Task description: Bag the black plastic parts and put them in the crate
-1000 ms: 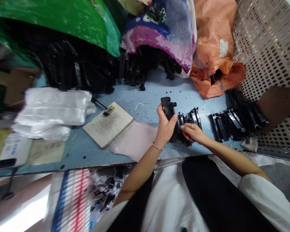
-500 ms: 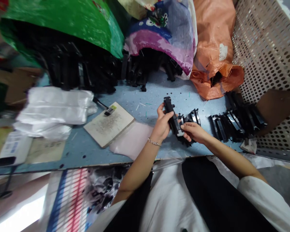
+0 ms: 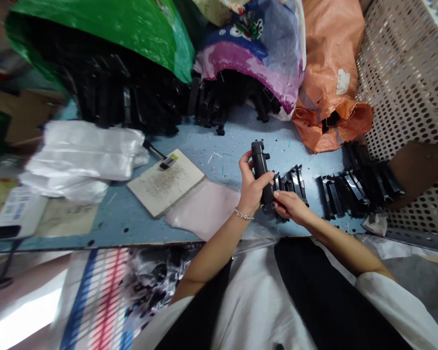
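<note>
"Black piece (image 3: 259,161): where is it sitting, and what are your hands doing?"

"It is lying in my left hand (image 3: 253,183), over the near side of the table (image 3: 277,138), its far end pointing away from me. My left hand is clamping round its sides. My right hand (image 3: 291,206) is bunching at its near end, thumb and forefinger together; whether it is gripping the piece, I cannot tell."

"What is looking done, and what is left?"

"One piece is occupying me, apparently unfinished, since both hands are working at it. A small cluster of similar pieces (image 3: 298,182) is lying just to the right, and a longer row (image 3: 336,195) is resting farther right, near the perforated basket (image 3: 394,82). Both are looking set out by hand, though nothing is marking them as finished or waiting. More black parts are spilling from the green bag (image 3: 131,34) and the purple bag (image 3: 241,56), so plenty is probably waiting."

"And to your left?"

"A pale board (image 3: 164,184) is lying on the table, with folded clear plastic (image 3: 87,150) beside it, both well apart from my hands."
</note>
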Tool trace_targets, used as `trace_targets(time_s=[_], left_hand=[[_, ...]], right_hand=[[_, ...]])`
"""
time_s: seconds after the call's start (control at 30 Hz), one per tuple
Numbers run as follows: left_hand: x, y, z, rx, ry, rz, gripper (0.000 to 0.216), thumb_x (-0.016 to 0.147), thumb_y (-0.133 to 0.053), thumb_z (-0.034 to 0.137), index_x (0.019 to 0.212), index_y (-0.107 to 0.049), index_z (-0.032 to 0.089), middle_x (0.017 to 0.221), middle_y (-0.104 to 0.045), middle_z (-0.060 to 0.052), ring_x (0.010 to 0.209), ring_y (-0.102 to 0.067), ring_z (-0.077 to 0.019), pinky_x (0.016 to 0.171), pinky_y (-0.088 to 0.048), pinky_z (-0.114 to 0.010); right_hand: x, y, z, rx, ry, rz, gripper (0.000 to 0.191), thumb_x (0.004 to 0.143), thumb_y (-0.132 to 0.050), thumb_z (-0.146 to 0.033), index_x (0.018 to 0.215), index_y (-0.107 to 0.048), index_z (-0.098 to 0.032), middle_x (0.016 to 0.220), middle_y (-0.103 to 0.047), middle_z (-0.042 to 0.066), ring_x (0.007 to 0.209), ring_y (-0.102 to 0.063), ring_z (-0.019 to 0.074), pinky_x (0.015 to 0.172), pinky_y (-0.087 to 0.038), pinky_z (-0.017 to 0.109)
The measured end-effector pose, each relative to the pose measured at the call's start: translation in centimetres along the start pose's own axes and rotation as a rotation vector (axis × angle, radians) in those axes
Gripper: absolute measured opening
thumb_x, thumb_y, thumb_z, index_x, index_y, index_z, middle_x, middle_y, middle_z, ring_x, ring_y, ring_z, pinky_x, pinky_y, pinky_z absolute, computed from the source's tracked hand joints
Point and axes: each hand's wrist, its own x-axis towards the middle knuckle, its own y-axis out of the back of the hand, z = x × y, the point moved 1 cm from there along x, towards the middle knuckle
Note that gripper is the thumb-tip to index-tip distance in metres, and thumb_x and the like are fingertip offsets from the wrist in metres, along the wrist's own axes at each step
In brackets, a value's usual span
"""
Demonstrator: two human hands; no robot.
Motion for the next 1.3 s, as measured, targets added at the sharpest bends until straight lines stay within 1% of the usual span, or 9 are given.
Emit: trace_targets(time_s=[0.2,0.4,0.67,0.83,0.93,1.03,1.13,1.23,1.3], left_hand=[[0.1,2.6,-1.3,0.078,-0.071,-0.025,0.068,0.071,-0.07,0.024,0.132,-0.04,0.031,0.114,-0.059,-0.004,0.073,-0.064,-0.0116,0.066,-0.056,-0.026],[1.5,7.8,-5.2,0.357,0.078,0.051,0.038,0.075,-0.058,0.029,0.111,-0.064,0.017,0.111,-0.066,-0.007,0.11,-0.062,-0.0242,0.101,-0.049,-0.041],[-0.2,7.9,-5.2,1.042,-0.4,0.056,0.056,0.086,-0.064,0.036,0.137,-0.052,0.015,0.141,-0.042,-0.018,0.139,-0.035,-0.033,0.12,-0.026,-0.053],[-7.3,9.1,-3.6,1.277,-0.348,-0.807,0.028,0.087,-0.067,0.039,0.11,-0.065,0.024,0.11,-0.061,-0.009,0.103,-0.057,-0.0274,0.091,-0.05,-0.046],[-9.8,10.4,-4.8,1.377,-0.251,-0.964,0.011,0.089,-0.059,0.024,0.096,-0.067,0.026,0.105,-0.066,-0.006,0.096,-0.059,-0.0287,0.085,-0.05,-0.049],[-8.9,12.6,-4.2,1.196,-0.179,-0.882,0.019,0.091,-0.05,0.018,0.087,-0.065,0.027,0.093,-0.068,-0.002,0.089,-0.062,-0.0243,0.083,-0.052,-0.043],[-5.7,15.8,-1.3,1.107,-0.229,-0.428,0.015,0.089,-0.05,0.017,0.088,-0.063,0.025,0.088,-0.067,-0.002,0.083,-0.064,-0.0201,0.079,-0.052,-0.036],[-2.7,18.5,1.3,1.178,-0.392,0.035,0.006,0.084,-0.058,0.022,0.086,-0.063,0.023,0.092,-0.068,-0.005,0.091,-0.064,-0.0224,0.088,-0.05,-0.037],[-1.4,19.3,2.1,1.206,-0.405,0.068,0.008,0.083,-0.062,0.029,0.086,-0.065,0.022,0.094,-0.069,-0.007,0.097,-0.065,-0.0246,0.093,-0.049,-0.038]], right_hand=[[0.5,1.0,0.1,0.058,-0.222,-0.218,0.054,0.092,-0.044,-0.066,0.07,-0.055,-0.018,0.043,-0.038,-0.007,0.035,-0.028,0.0076,0.034,-0.023,0.021],[-0.5,6.6,2.0,-0.874,0.119,0.531,0.054,0.09,-0.054,-0.06,0.125,-0.059,-0.018,0.122,-0.058,0.018,0.11,-0.058,0.0313,0.091,-0.052,0.049],[-0.6,9.6,6.2,-0.967,0.135,0.549,0.066,0.087,-0.063,-0.047,0.144,-0.046,-0.02,0.142,-0.046,0.019,0.13,-0.047,0.0377,0.108,-0.041,0.06],[-1.9,11.0,5.4,-0.646,0.188,0.557,0.048,0.094,-0.055,-0.047,0.135,-0.054,-0.023,0.13,-0.057,0.014,0.121,-0.057,0.027,0.099,-0.051,0.047],[-1.9,10.8,5.0,-0.545,0.221,0.599,0.039,0.093,-0.056,-0.043,0.125,-0.06,-0.022,0.123,-0.061,0.012,0.116,-0.06,0.0243,0.098,-0.052,0.044],[-1.5,10.2,3.9,-0.542,0.253,0.597,0.032,0.093,-0.056,-0.039,0.119,-0.063,-0.022,0.119,-0.064,0.01,0.111,-0.062,0.0234,0.098,-0.052,0.045],[-0.6,8.5,1.9,-0.581,0.319,0.536,0.027,0.095,-0.055,-0.036,0.115,-0.064,-0.022,0.114,-0.066,0.01,0.105,-0.063,0.0229,0.095,-0.053,0.044],[1.6,4.0,-0.4,-0.66,0.454,0.35,0.025,0.098,-0.051,-0.03,0.118,-0.063,-0.021,0.112,-0.066,0.011,0.104,-0.064,0.0224,0.095,-0.053,0.044],[3.7,-0.6,-1.2,-0.742,0.57,0.127,0.029,0.1,-0.047,-0.025,0.126,-0.06,-0.02,0.12,-0.065,0.013,0.114,-0.061,0.0226,0.1,-0.051,0.044]])
